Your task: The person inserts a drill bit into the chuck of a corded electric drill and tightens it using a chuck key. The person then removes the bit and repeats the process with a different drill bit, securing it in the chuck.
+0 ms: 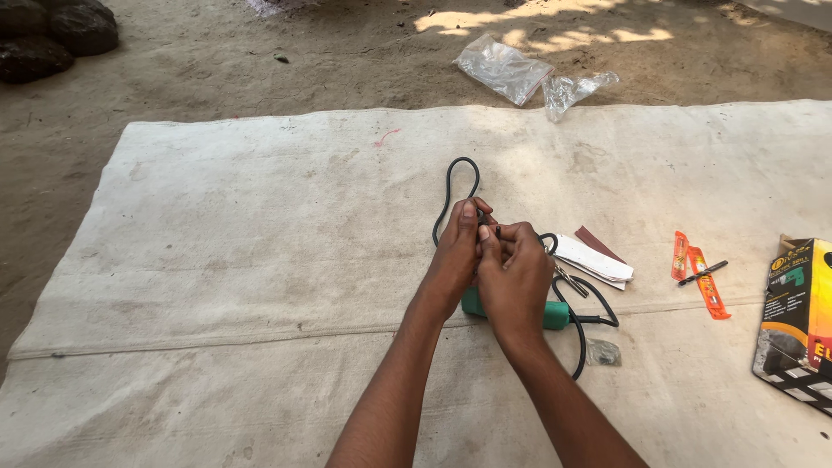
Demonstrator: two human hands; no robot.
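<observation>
Both hands (485, 256) pinch black cord (451, 186).

A pale, stained cloth mat (217, 260) covers the sandy ground (217, 61). Beyond its far edge lie two crumpled clear plastic bags (504, 68) (572, 89), and dark rocks (56, 35) sit at the far left corner. On the mat's right side lie folded white papers (598, 260) with a reddish-brown strip (598, 243) beside them, orange packaging strips (706, 282) — a dark drill bit (704, 273) across them — and a printed cardboard box (797, 316) at the edge.
</observation>
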